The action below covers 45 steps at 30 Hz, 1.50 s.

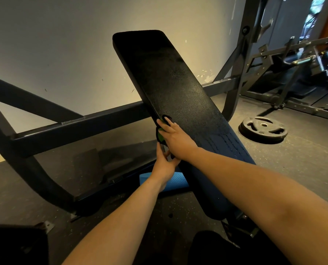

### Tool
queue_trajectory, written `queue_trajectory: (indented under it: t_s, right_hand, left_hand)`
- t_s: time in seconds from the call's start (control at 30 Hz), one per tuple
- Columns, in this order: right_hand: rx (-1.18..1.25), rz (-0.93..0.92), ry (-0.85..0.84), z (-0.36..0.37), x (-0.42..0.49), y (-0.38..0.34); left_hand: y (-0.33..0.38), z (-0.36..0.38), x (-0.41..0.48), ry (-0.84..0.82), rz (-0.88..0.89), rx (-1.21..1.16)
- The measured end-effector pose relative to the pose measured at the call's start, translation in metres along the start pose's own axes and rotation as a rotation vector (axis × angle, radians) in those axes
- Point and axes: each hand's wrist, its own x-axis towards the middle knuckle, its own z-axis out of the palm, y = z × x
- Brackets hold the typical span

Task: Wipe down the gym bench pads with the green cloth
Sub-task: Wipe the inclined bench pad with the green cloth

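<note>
The long black back pad (170, 81) of the gym bench slopes up and away from me, and its dark blue lower part (212, 180) runs toward me. The green cloth (160, 137), dark at its edges, is draped over the pad's left edge about halfway up. My right hand (175, 139) lies over the cloth with fingers stretched out, pressing it against that edge. Just below, my left hand (164, 163) reaches up beside the pad, and its fingers and thumb pinch the cloth's hanging lower end. Most of the cloth is hidden under my hands.
Dark steel frame beams (79, 125) cross behind and left of the pad. A weight plate (263, 129) lies on the speckled rubber floor to the right. A blue foam block (170, 181) sits under the bench. More gym machines (293, 62) stand at the back right.
</note>
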Motion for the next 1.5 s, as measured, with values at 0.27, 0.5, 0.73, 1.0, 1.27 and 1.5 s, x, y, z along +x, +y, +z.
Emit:
queue_trajectory:
  t_s: [0.27,0.5,0.73,1.0,1.27,1.5]
  right_hand:
    - [0.36,0.034,0.061,0.005,-0.013,0.003]
    - [0.534,0.065,0.212,0.024,-0.072,0.001]
    - [0.511,0.109,0.175,0.027,-0.093,-0.004]
    - [0.859,0.504,0.438,-0.02,-0.073,-0.023]
    - [1.261,0.477,0.178,-0.051,-0.071,-0.04]
    - [0.743,0.564,0.36,-0.027,-0.107,0.002]
  left_hand:
    - [-0.009,0.004,0.005,0.016,0.007,-0.024]
    - [-0.022,0.009,-0.006,-0.004,0.042,-0.033]
    - [-0.022,0.013,-0.022,-0.039,0.022,0.018]
    - [-0.001,0.018,-0.039,0.014,0.173,0.025]
    - [0.03,0.01,-0.034,0.175,0.125,-0.11]
    - [0.016,0.014,-0.023,0.131,0.114,-0.063]
